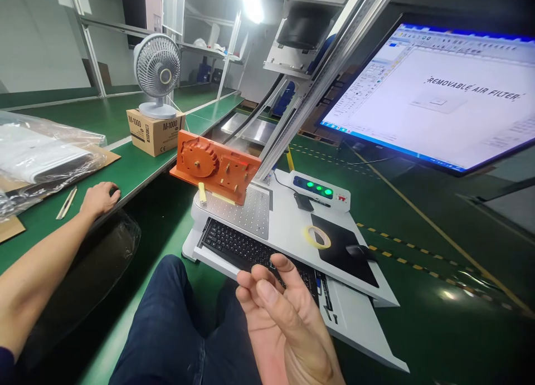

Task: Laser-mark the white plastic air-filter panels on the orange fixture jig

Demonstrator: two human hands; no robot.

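Note:
My right hand is raised in front of my lap, palm toward me. Its fingers are loosely curled and apart, with nothing visible between them. Behind it lies a black keyboard in the pull-out tray of a white machine base. My left hand rests at the edge of the green bench, fingers bent but apart; a small dark patch by the fingertips is unclear. Beside its wrist lies a pale, thin cutter-like tool. An orange plate with a round toothed part stands on the perforated metal bed.
A grey fan stands on an M-1000 carton. Plastic-wrapped white sheets lie at left. Yellow tape and a mouse sit on the white base. A machine head hangs above; a monitor is at right.

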